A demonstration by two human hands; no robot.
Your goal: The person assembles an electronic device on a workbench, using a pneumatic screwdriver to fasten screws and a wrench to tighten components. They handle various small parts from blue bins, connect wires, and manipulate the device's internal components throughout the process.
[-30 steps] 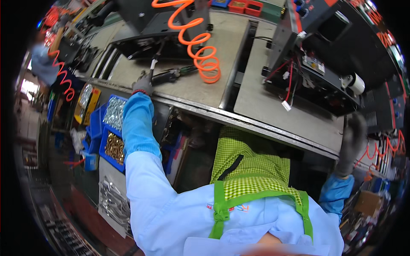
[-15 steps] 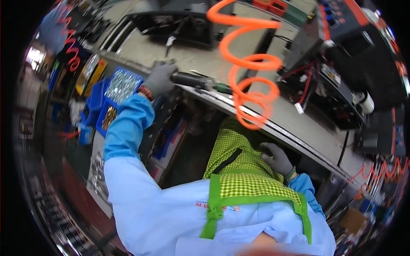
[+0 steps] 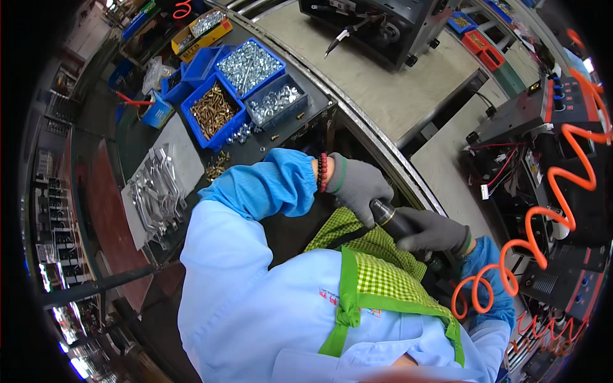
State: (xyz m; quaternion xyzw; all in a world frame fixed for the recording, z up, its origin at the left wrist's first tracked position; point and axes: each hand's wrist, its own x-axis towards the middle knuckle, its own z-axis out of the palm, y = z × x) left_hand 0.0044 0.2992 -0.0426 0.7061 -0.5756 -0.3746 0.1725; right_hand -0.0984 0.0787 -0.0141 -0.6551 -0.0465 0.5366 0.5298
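In front of my apron, both grey-gloved hands are on a black, cylindrical air screwdriver (image 3: 394,221). My left hand (image 3: 361,189) is closed at one end of it, its fingertips partly hidden. My right hand (image 3: 437,231) wraps around its body from the other side. An orange coiled hose (image 3: 504,268) runs down beside my right forearm; its joint with the tool is hidden.
Left of the bench gap stand blue bins of silver screws (image 3: 249,67) and brass-coloured screws (image 3: 214,112), plus a grey bin of washers (image 3: 276,102). Metal brackets (image 3: 156,195) lie nearer. A black machine housing (image 3: 377,29) stands on the far bench; an opened unit (image 3: 517,159) is at right.
My left hand has drawn the air screwdriver back from the bench edge toward my body. My right hand has risen from my lap and taken hold of it. The orange hose has swung right.
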